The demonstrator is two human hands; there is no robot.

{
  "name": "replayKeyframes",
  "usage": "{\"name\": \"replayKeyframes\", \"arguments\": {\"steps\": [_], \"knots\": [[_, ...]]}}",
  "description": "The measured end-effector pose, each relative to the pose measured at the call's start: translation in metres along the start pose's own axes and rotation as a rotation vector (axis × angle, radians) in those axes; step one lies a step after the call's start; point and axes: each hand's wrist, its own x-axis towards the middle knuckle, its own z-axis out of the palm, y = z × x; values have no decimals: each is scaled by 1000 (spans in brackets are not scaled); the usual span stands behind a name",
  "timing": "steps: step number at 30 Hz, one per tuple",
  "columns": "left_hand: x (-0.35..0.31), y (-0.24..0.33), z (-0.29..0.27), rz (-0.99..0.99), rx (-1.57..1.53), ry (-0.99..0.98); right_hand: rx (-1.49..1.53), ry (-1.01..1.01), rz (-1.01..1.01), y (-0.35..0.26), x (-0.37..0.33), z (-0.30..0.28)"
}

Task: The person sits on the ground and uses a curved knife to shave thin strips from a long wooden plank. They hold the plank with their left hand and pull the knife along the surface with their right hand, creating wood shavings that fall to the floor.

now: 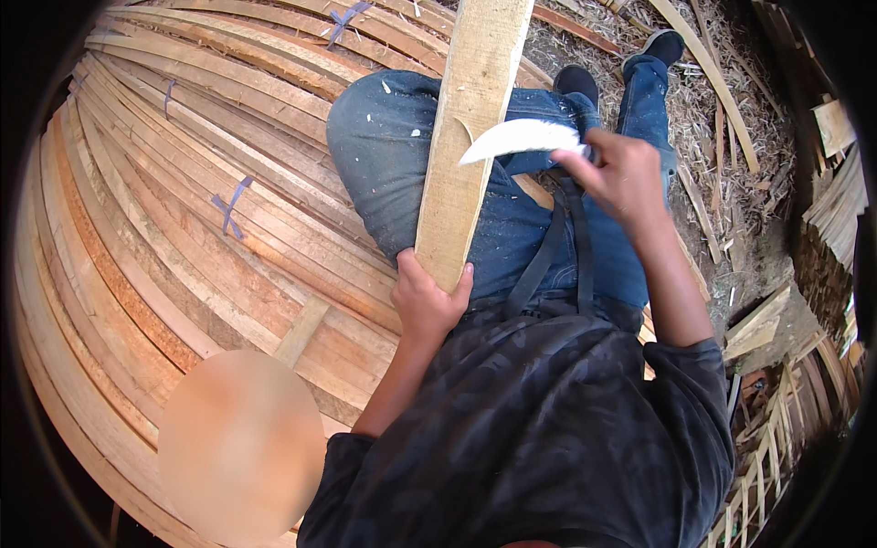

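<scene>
A long, flat wooden plank (pixel 464 173) lies over my thigh, running from my waist away past my knee. My left hand (pixel 427 297) is closed round its near end, thumb on the right edge. In my right hand (pixel 621 173) is a curved knife (pixel 525 139), its handle mostly hidden by the fingers. The bright blade points left, its tip over the plank's right half; whether it touches the wood I cannot tell. Beside the tip, a thin curl of wood (pixel 467 127) stands up from the plank's face.
Bundled wooden strips (pixel 274 233), tied with bluish bands (pixel 232 207), fill the left side beneath my leg. Wood shavings (pixel 722 173) litter the ground at the far right. Wood offcuts (pixel 760 320) and a pile of thin slats (pixel 790 429) lie at the right.
</scene>
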Motion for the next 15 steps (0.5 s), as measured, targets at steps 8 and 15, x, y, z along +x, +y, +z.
{"name": "replayKeyframes", "arguments": {"steps": [8, 15], "knots": [[7, 19, -11, -57, 90, -37, -185, 0, -214, -4, 14, 46], [3, 8, -5, -2, 86, -12, -198, -129, -273, -19, -10, 26]]}}
